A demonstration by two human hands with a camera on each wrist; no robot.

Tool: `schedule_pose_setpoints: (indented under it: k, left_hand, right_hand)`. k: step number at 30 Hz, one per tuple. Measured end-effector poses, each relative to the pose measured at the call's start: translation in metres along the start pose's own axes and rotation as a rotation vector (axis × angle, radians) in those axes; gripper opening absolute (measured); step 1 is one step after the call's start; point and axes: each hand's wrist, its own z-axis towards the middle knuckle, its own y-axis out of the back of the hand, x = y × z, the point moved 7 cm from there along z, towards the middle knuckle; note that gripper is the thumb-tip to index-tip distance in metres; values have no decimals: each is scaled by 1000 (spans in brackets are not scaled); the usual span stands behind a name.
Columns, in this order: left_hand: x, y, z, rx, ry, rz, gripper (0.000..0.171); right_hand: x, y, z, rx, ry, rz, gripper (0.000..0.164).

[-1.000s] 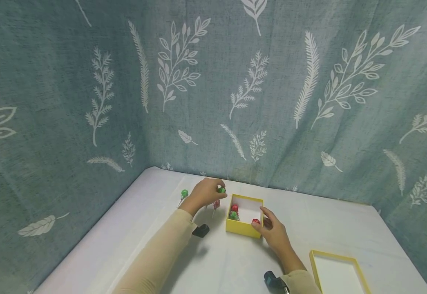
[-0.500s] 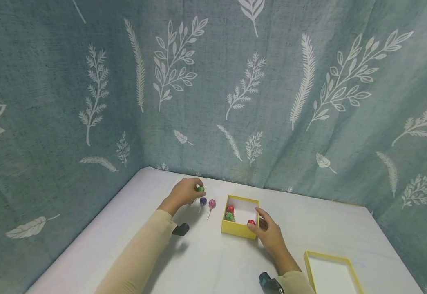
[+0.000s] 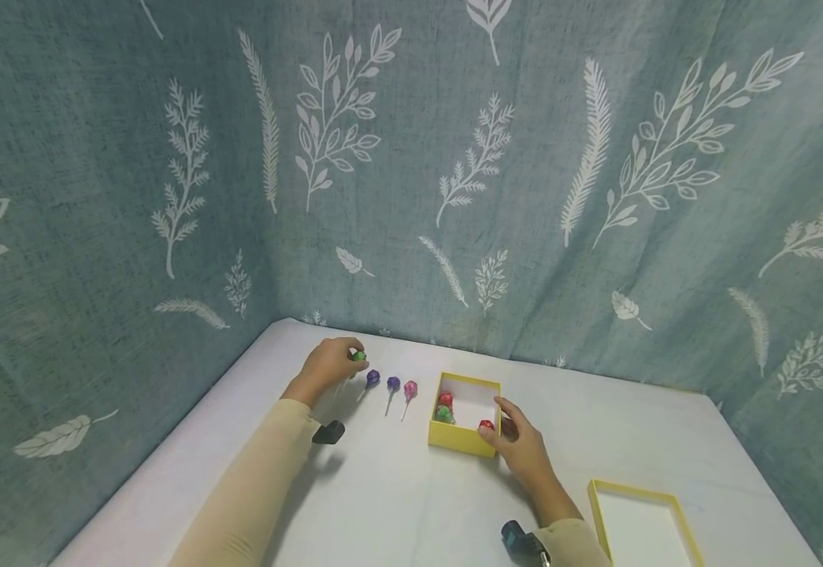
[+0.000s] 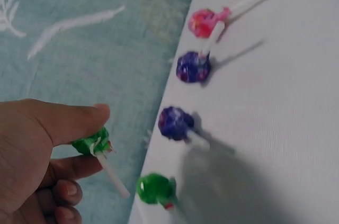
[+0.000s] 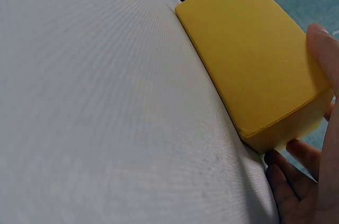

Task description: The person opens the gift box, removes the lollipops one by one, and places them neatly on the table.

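My left hand [image 3: 326, 368] pinches a green-wrapped lollipop [image 4: 91, 143] between thumb and forefinger, its white stick pointing down. In the left wrist view, a green lollipop [image 4: 154, 188], two purple lollipops [image 4: 175, 123] [image 4: 193, 67] and a pink lollipop [image 4: 205, 23] lie in a row on the white table, apart from the hand. A yellow box [image 3: 457, 439], without its lid, holds a green lollipop [image 3: 443, 414] and red ones [image 3: 486, 424] at its left and near right. My right hand [image 3: 526, 450] grips the box's right side, thumb at the near corner.
At the front right lies a shallow yellow-rimmed lid [image 3: 645, 528], its white inside facing up. A leaf-patterned blue-green curtain [image 3: 411, 173] hangs behind the table [image 3: 390, 496] and along its left side.
The left hand has moved left with the green lollipop, away from the box, uncovering the purple and pink lollipops. The right hand keeps its place on the box.
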Motion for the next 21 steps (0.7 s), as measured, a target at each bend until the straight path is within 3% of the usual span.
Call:
schedule_pose_setpoints:
  k: [11,21]
  left_hand:
    - [39,2,6,-25,47,9,32]
    - [64,6,0,-49,127,-18,31]
  right_hand:
    - [0,2,4,5,1,-4,71]
    - [-2,1,4,15,-7,15,72]
